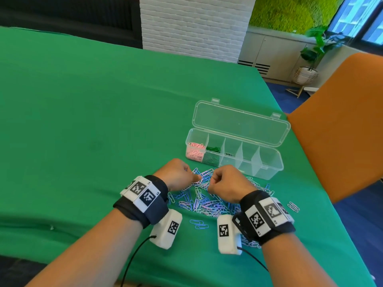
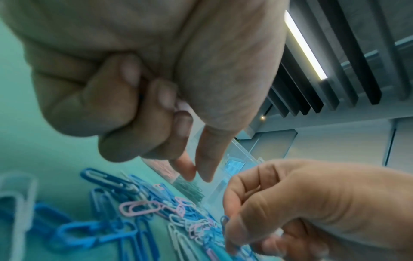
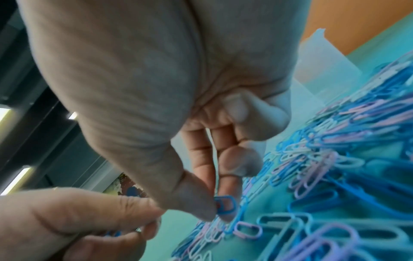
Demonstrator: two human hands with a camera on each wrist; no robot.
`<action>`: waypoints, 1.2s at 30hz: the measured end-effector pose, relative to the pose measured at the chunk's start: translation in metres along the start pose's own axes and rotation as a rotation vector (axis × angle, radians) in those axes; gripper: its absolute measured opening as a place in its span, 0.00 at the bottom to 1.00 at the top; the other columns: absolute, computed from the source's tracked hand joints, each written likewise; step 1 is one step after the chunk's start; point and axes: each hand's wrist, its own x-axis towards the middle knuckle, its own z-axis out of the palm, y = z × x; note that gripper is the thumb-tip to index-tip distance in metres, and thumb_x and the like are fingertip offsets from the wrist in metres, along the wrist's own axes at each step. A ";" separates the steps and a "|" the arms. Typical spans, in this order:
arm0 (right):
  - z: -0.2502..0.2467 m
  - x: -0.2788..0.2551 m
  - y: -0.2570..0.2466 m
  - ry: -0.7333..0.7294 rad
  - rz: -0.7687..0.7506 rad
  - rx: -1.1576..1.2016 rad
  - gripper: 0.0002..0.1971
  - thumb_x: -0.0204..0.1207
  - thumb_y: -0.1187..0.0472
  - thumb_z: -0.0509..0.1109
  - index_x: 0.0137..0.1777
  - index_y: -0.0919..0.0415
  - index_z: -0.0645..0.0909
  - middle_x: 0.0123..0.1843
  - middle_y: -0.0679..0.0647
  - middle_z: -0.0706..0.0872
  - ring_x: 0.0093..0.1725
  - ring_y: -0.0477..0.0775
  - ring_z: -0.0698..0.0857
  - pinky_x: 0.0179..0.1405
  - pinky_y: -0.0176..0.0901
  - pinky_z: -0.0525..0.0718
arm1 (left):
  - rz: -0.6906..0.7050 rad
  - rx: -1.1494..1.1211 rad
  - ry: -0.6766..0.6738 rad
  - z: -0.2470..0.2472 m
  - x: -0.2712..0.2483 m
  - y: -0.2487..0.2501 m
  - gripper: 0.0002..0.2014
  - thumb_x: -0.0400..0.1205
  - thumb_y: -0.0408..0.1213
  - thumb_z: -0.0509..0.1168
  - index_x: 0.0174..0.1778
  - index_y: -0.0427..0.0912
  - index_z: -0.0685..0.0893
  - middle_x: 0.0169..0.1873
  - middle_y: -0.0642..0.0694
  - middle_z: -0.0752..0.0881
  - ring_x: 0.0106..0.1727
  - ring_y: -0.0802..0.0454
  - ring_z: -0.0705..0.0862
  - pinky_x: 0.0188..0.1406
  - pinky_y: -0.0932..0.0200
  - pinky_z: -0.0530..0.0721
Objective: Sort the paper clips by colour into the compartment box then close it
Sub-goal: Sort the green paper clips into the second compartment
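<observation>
A loose pile of blue, pink, white and lilac paper clips (image 1: 204,200) lies on the green cloth before the clear compartment box (image 1: 269,162), whose lid (image 1: 240,123) is open. Pink clips (image 1: 194,152) fill its leftmost compartment and green clips (image 1: 213,153) the one beside it; the other compartments look bare. My left hand (image 1: 195,178) hovers over the pile's far edge with its fingers curled on some blue clips (image 3: 112,233), thumb and forefinger (image 2: 196,174) pointing down. My right hand (image 1: 209,180), close beside it, pinches one blue clip (image 3: 225,204) between thumb and forefinger.
An orange chair back (image 1: 339,125) stands at the table's right edge, just beyond the box. A few stray clips (image 1: 293,207) lie to the right of my right wrist and two blue ones (image 1: 199,224) between my wrists. Green cloth (image 1: 93,121) stretches left and far.
</observation>
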 end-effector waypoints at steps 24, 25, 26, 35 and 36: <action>-0.026 0.006 -0.014 0.012 0.022 -0.126 0.06 0.74 0.60 0.74 0.38 0.59 0.81 0.34 0.55 0.79 0.33 0.53 0.79 0.45 0.49 0.87 | 0.007 -0.718 0.196 0.011 0.008 -0.001 0.20 0.89 0.43 0.56 0.29 0.46 0.70 0.22 0.50 0.65 0.19 0.55 0.61 0.19 0.64 0.59; -0.028 0.005 -0.022 0.035 -0.012 -0.094 0.06 0.73 0.61 0.74 0.37 0.59 0.81 0.33 0.56 0.79 0.33 0.53 0.78 0.42 0.47 0.86 | -0.028 -0.800 0.171 0.012 0.008 -0.001 0.20 0.89 0.43 0.56 0.29 0.45 0.70 0.21 0.51 0.65 0.18 0.56 0.61 0.17 0.65 0.59; -0.029 0.004 -0.031 0.048 -0.052 -0.056 0.05 0.72 0.61 0.74 0.37 0.59 0.82 0.32 0.56 0.79 0.32 0.53 0.77 0.38 0.45 0.83 | -0.075 -0.883 0.130 0.013 0.007 -0.001 0.19 0.89 0.43 0.55 0.31 0.44 0.71 0.20 0.50 0.66 0.17 0.56 0.62 0.15 0.66 0.58; -0.003 0.011 -0.059 0.207 -0.154 0.071 0.18 0.78 0.54 0.71 0.27 0.59 0.78 0.26 0.53 0.79 0.28 0.54 0.78 0.35 0.42 0.77 | -0.216 -1.339 -0.109 0.000 0.007 -0.010 0.16 0.89 0.39 0.54 0.34 0.44 0.70 0.22 0.50 0.71 0.15 0.59 0.66 0.07 0.70 0.58; 0.000 0.012 -0.055 0.216 -0.127 0.074 0.20 0.77 0.52 0.72 0.25 0.58 0.75 0.24 0.52 0.76 0.27 0.53 0.76 0.36 0.42 0.78 | -0.238 -1.348 -0.073 -0.007 0.010 -0.014 0.18 0.89 0.40 0.53 0.31 0.45 0.67 0.19 0.51 0.68 0.13 0.60 0.63 0.06 0.69 0.55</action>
